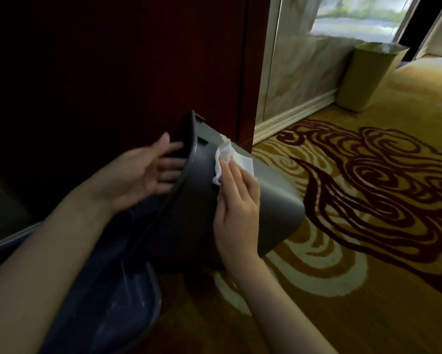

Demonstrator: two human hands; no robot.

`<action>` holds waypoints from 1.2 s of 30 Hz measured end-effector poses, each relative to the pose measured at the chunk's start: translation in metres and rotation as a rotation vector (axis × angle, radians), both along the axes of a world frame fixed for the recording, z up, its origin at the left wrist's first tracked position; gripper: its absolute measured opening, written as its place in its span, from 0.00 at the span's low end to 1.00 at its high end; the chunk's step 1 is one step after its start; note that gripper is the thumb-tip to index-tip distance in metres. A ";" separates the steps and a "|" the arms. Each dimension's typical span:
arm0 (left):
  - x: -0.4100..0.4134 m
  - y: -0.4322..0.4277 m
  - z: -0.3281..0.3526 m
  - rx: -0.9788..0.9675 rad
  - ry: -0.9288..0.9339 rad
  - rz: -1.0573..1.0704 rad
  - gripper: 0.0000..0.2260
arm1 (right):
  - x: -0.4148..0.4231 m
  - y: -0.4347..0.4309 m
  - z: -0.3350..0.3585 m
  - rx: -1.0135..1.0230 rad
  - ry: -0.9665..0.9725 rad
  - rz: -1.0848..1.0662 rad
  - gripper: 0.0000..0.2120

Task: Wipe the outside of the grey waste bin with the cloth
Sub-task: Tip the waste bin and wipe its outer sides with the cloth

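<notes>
The grey waste bin (pixel 273 200) is tipped on its side above the carpet, its open rim toward the left and its base toward the right. My left hand (pixel 148 172) grips the rim, with the fingers curled inside the opening. A white cloth (pixel 236 158) lies flat against the bin's upper outer wall. My right hand (pixel 237 200) presses on the cloth with its fingers stretched flat, covering the cloth's lower part.
A dark red wooden panel (pixel 138 60) stands right behind the bin. A beige waste bin (pixel 365 77) stands by the marble wall at the back right. Patterned yellow and maroon carpet (pixel 368 200) covers the floor. A dark blue rounded object (pixel 117 302) lies at the lower left.
</notes>
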State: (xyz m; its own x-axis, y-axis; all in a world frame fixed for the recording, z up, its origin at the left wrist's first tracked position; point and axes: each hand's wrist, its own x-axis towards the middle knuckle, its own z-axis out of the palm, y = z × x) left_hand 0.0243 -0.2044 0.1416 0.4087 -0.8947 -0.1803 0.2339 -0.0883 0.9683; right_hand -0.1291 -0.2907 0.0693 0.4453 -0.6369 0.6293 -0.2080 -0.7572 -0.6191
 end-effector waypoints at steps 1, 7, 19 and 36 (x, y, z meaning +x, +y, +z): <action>-0.007 -0.012 0.012 0.000 -0.006 0.072 0.18 | -0.001 0.001 -0.004 -0.007 -0.009 -0.007 0.23; -0.046 -0.052 0.034 0.129 -0.237 0.273 0.06 | -0.016 -0.016 -0.031 0.003 -0.031 -0.101 0.22; -0.070 -0.059 0.036 0.114 -0.226 0.358 0.07 | -0.061 -0.090 -0.091 0.434 -0.061 -0.421 0.17; -0.069 -0.066 -0.019 -0.103 0.194 0.285 0.10 | -0.025 -0.027 -0.005 0.065 0.058 0.023 0.19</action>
